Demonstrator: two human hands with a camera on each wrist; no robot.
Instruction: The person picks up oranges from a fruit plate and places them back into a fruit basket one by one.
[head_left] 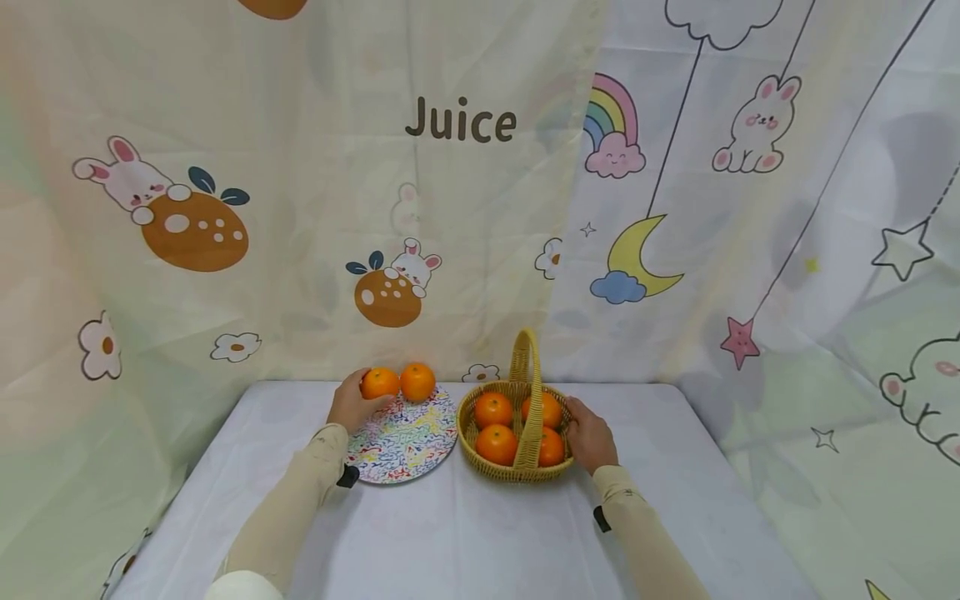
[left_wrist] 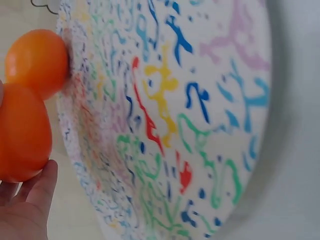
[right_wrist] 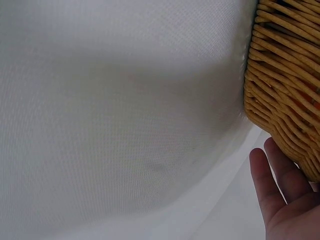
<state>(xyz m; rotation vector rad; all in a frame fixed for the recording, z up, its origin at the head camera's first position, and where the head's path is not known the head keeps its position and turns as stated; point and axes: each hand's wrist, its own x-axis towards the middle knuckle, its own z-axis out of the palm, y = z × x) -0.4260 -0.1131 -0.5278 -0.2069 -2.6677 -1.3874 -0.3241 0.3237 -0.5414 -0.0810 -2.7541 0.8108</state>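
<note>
My left hand grips an orange at the far left of a round plate with a multicoloured squiggle pattern. A second orange sits right beside it at the plate's back edge. In the left wrist view, fingertips curl under the held orange. My right hand holds the right side of a woven basket with a tall arched handle. Several oranges lie inside it, on both sides of the handle. The right wrist view shows two fingers against the wicker wall; the others are mostly hidden.
A white cloth covers the table. Plate and basket stand side by side near its back edge. Behind and around the table hangs a printed curtain with rabbits, fruit and stars.
</note>
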